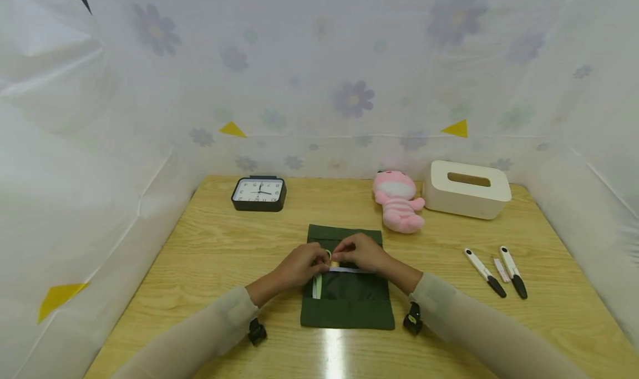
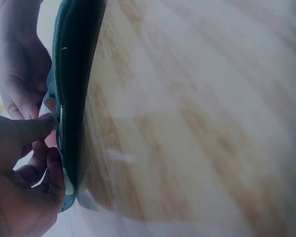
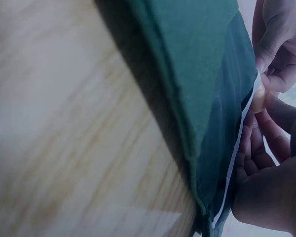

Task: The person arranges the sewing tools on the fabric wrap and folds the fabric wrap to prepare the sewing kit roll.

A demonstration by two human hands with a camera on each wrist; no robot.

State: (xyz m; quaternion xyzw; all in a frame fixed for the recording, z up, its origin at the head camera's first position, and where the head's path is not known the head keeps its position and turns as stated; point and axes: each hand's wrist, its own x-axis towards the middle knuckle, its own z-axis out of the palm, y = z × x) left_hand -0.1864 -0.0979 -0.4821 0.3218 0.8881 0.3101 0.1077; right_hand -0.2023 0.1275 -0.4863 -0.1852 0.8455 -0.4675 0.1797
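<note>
A dark green fabric organizer (image 1: 349,312) lies flat on the table in front of me, with a white-trimmed pocket (image 1: 351,270) across its middle. A light green strip-like item (image 1: 317,286) shows at the pocket's left side. With thumb and fingers, my left hand (image 1: 301,263) pinches the pocket's white edge. My right hand (image 1: 363,252) pinches a small yellow-orange piece (image 1: 335,263) right at that edge; its lower part is hidden. Both hands meet closely there, and in the right wrist view the piece (image 3: 258,98) shows between the fingertips.
Behind the organizer are a pink plush toy (image 1: 399,204) and a white tissue box (image 1: 469,193). A black-framed clock (image 1: 259,193) stands back left. On the right lie two white-and-black pen-like tools (image 1: 485,272) with a small pinkish item (image 1: 501,269) between them.
</note>
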